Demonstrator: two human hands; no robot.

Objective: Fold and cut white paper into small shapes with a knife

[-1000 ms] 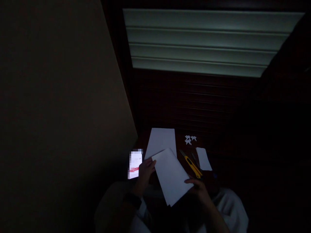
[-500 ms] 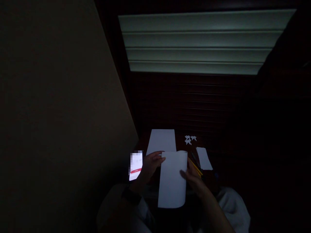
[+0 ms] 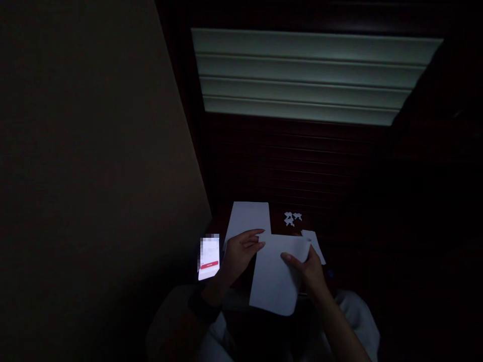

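Observation:
A white sheet of paper (image 3: pixel 275 271) hangs tilted between my hands over the table's near edge, its right side bent round. At its upper left corner, my left hand (image 3: pixel 241 252) pinches the sheet between thumb and fingers. My right hand (image 3: pixel 313 269) grips the right edge, thumb on the face and fingers behind. Beyond the held sheet lies other white paper (image 3: pixel 249 216). Small cut white paper pieces (image 3: pixel 290 219) sit at the back of the table. A narrower white paper piece (image 3: pixel 316 245) lies by my right hand, partly covered.
Left of my left hand, a lit phone (image 3: pixel 209 257) shows a red bar. A wall (image 3: pixel 113 151) rises close on the left, and a dark slatted panel (image 3: pixel 287 161) stands behind the table. The room is dim.
The sheet has swung and its right side has moved rightwards with my right hand, now covering the yellow object seen before. My left hand has shifted slightly right.

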